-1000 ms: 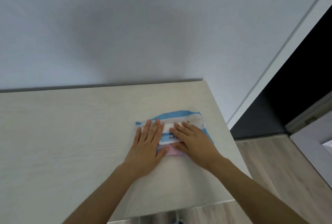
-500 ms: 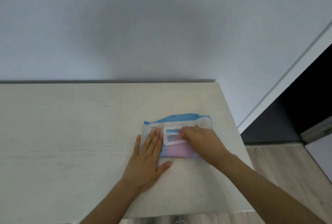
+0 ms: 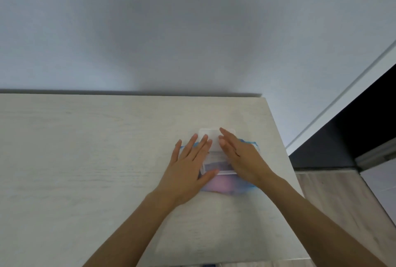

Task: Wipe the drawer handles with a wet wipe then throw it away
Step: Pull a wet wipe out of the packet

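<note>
A blue and pink wet wipe pack (image 3: 222, 186) lies flat near the right end of the pale wood top (image 3: 85, 159). Its white plastic lid (image 3: 211, 138) stands flipped up toward the wall. My left hand (image 3: 188, 168) rests flat on the pack's left side, fingers spread. My right hand (image 3: 242, 155) lies over the pack's right side, its fingertips against the raised lid. The opening under the lid is blurred. No drawer handles are in view.
A white wall rises right behind the top. To the right the top ends at an edge (image 3: 285, 159), with wood floor (image 3: 342, 202) below and a dark doorway (image 3: 353, 129) with white trim beyond.
The pack's white lid has gone from flat to flipped up toward the wall, with my right hand moving up along it. My left hand has stayed pressed on the pack.
</note>
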